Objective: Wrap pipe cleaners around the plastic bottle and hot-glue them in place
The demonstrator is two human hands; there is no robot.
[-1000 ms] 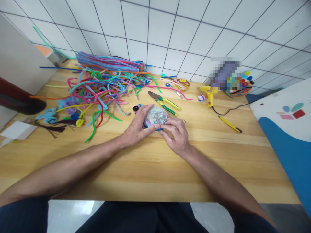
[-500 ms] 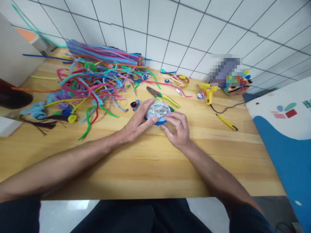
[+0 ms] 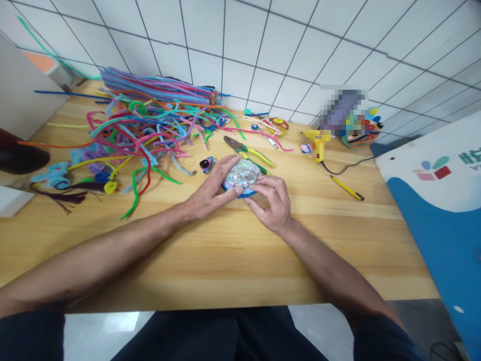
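A round, shiny silvery disc with a blue and lilac rim (image 3: 242,174) is held between my two hands over the wooden table. My left hand (image 3: 214,193) grips it from the left, thumb along the near rim and fingers round the far side. On the right, the fingertips and thumb of my right hand (image 3: 272,203) pinch the near right edge. Just behind the disc lie pliers (image 3: 250,150) with yellow and green handles. Close to my left fingers sits a small black, pink and blue piece (image 3: 206,164).
A tangled heap of pipe cleaners (image 3: 143,135) covers the left, with a straight bundle (image 3: 158,87) behind it. Toward the right stand a yellow glue gun (image 3: 318,143) with a cord and a yellow cutter knife (image 3: 347,188). A tiled wall (image 3: 240,45) bounds the table's back.
The view has shifted slightly. My right fingers have moved a little along the disc's near right edge; both hands keep hold of it.
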